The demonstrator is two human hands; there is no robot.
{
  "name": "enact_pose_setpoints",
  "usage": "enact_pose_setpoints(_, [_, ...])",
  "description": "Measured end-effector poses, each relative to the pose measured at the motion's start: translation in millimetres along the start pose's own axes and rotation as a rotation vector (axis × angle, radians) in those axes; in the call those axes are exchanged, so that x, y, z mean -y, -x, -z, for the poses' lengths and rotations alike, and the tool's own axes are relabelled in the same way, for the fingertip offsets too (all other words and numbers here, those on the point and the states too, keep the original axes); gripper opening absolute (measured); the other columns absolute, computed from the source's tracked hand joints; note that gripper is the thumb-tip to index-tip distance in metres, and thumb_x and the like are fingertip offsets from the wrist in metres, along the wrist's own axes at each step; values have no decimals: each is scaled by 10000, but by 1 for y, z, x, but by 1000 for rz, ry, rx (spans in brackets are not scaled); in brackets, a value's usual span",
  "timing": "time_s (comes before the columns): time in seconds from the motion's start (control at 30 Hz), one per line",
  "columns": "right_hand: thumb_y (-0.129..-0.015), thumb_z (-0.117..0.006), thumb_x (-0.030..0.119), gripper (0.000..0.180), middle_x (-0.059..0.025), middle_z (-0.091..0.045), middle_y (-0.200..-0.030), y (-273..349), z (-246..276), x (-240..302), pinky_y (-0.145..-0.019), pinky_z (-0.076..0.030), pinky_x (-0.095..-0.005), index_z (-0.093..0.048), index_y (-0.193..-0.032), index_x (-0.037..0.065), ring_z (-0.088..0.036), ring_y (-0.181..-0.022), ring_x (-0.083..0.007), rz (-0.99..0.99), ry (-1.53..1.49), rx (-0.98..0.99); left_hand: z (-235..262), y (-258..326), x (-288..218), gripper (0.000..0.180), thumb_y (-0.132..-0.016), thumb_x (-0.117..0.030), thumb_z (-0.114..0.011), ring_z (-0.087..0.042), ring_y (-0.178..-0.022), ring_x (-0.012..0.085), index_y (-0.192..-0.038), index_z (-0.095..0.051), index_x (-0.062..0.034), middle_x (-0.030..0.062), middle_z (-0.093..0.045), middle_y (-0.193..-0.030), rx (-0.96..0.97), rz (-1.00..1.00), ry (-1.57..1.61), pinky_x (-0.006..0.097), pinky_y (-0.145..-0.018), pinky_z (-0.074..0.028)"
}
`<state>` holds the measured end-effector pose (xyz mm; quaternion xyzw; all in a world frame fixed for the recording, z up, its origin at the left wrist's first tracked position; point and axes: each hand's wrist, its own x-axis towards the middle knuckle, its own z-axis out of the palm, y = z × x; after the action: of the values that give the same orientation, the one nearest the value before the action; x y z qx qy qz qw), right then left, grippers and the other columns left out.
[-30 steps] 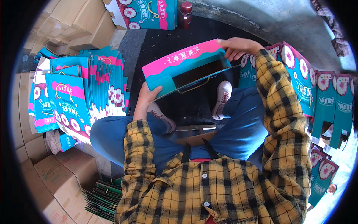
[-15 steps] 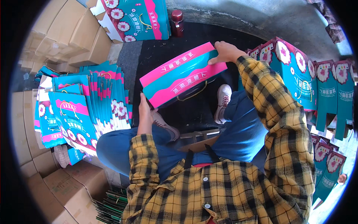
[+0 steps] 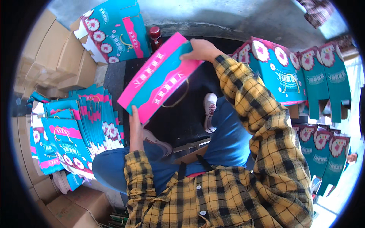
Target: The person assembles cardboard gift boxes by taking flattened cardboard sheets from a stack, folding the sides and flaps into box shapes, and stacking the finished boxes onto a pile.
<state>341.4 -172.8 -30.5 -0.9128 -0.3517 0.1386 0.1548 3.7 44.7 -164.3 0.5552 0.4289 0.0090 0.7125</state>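
A teal and pink carton (image 3: pixel 154 81) hangs tilted above the dark mat, its right end farther away than its left. My right hand (image 3: pixel 201 50) grips its far right end, thumb on the top face and fingers behind the edge. At the near left corner my left hand (image 3: pixel 136 127) holds the carton, thumb against the top face and the other fingers largely hidden. A yellow cord handle (image 3: pixel 178 98) loops out from the carton's near side.
Flat teal cartons (image 3: pixel 95 121) lean in a stack at the left. Brown cardboard boxes (image 3: pixel 64 49) are piled behind them. Formed teal cartons (image 3: pixel 279 72) stand at the right. A large printed carton (image 3: pixel 114 34) and a dark red flask (image 3: pixel 155 38) stand at the back.
The carton has turned more steeply, its right end swinging away from me, and both hands have moved with it. The whole view has also shifted, with the surroundings lying differently.
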Motion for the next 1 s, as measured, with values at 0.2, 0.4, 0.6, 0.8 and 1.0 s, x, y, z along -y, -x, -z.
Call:
enact_pose_setpoints(0.2, [-760, -854, 443, 717, -246, -690, -1064, 144, 107, 38, -868, -552, -444, -573, -1222, -27, -698, -1004, -371, 181, 77, -694, -47, 35, -38, 586, -1099, -438, -438, -511, -1348, 256, -1511, -334, -34, 141, -492, -1470, 62, -706, 321, 431, -1139, -411])
enact_pose_setpoints(0.4, [-870, -822, 232, 618, -83, -651, -1106, 299, 120, -39, -897, -518, -331, -525, -1349, -23, -644, -989, -185, 96, -379, -1004, -121, 111, -82, 353, -1076, -194, -496, -514, -1215, 221, -1357, -467, 18, 127, -543, -1301, 94, -1148, -228, 405, -1074, -394])
enact_pose_setpoints(0.6, [-1077, -517, 412, 513, -43, -554, -1266, 406, 90, -188, -995, -429, -317, -471, -1419, 32, -514, -1150, -136, -226, -656, -1162, -283, 165, -94, 887, -918, -194, -745, -350, -1441, 450, -1567, -197, 60, 325, -293, -1550, 398, -1362, -360, 468, -1182, -315])
enact_pose_setpoints(0.8, [-1039, -522, 545, 580, -31, -519, -1365, 435, 32, -276, -1055, -403, -352, -492, -1401, 93, -509, -1215, -156, -427, -1054, -1335, -347, 159, -54, 928, -900, -163, -759, -384, -1421, 468, -1586, -163, 26, 322, -334, -1534, 550, -1286, -432, 476, -1169, -360])
enact_pose_setpoints(1.0, [-995, -534, 578, 596, -29, -534, -1343, 452, 28, -305, -1033, -389, -381, -512, -1384, 126, -506, -1214, -168, -644, -1058, -1386, -351, 159, -51, 1070, -844, -268, -819, -393, -1412, 483, -1597, -110, 4, 334, -297, -1549, 666, -1335, -570, 478, -1164, -380])
